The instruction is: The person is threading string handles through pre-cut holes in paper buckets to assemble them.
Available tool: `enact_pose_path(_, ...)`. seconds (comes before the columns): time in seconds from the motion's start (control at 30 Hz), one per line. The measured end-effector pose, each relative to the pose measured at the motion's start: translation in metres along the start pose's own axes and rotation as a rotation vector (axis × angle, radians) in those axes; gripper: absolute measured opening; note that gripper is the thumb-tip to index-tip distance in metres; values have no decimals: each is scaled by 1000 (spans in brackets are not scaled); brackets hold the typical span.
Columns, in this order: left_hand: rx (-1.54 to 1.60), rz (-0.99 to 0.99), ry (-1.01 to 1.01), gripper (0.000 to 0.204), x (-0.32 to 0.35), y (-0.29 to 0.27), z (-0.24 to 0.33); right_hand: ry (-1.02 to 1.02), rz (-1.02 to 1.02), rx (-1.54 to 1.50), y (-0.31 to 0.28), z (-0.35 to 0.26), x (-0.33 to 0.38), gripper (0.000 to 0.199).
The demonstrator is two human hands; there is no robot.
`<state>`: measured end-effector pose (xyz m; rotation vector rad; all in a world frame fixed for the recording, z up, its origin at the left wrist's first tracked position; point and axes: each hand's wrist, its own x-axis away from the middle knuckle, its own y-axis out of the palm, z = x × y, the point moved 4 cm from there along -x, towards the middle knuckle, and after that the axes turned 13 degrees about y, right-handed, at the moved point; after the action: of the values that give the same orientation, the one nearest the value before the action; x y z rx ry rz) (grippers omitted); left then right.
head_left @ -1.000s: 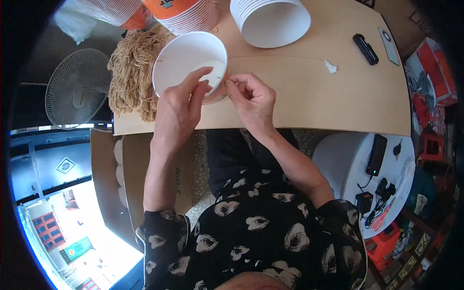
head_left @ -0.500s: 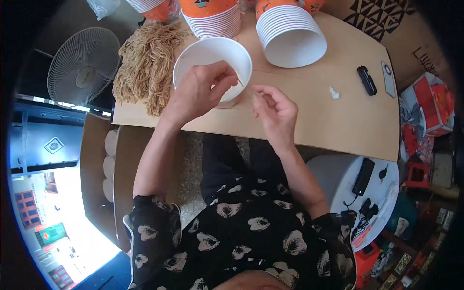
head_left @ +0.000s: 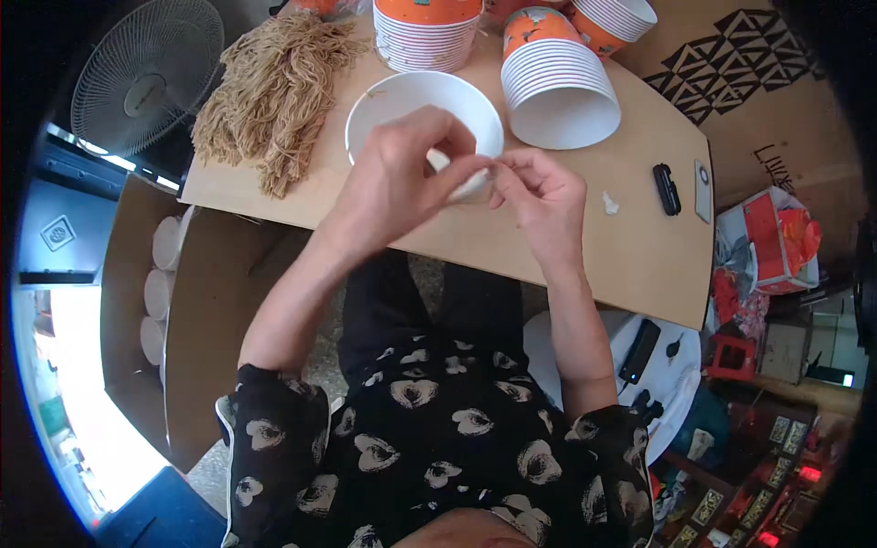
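Observation:
My left hand [head_left: 402, 183] is closed in a pinch over the near rim of a round white paper tub [head_left: 388, 102]. The fingertips of my right hand [head_left: 550, 205] are pinched too, meeting those of the left just right of the tub. Whatever lies between the fingers is too small and too hidden to make out. Left of the tub, a thick bundle of tan strings [head_left: 279, 87] lies on the table. Behind it stands a stack of orange and white paper tubs [head_left: 425, 41], and a second stack [head_left: 559, 87] lies on its side, mouth toward me.
Another tub stack [head_left: 614, 20] leans at the back right. On the table's right side are a scrap of white [head_left: 610, 203], a black oblong object [head_left: 666, 189] and a flat grey piece [head_left: 702, 187]. A fan [head_left: 146, 87] and an open cardboard box [head_left: 206, 338] stand at left.
My two hands have come together, so their fingertips now meet where a gap was before. The whole view has shifted a little.

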<state>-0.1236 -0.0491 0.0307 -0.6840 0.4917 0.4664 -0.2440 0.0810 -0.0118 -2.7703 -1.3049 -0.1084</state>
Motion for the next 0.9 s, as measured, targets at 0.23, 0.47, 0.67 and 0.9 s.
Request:
enact_pose_path(0.23, -302, 98, 170, 30, 45, 35, 26, 83, 8, 48, 0, -9, 1, 13)
enact_pose_path(0.47, -726, 120, 208, 30, 52, 49, 8, 106, 29, -2, 6, -5, 11, 14)
enact_pose_path(0.67, -492, 291, 410, 29, 59, 37, 2, 130, -1, -94, 1, 4, 6, 18)
enact_pose_path(0.9, -576, 271, 346, 37, 55, 5, 22, 122, 12, -103, -4, 2, 6, 21)
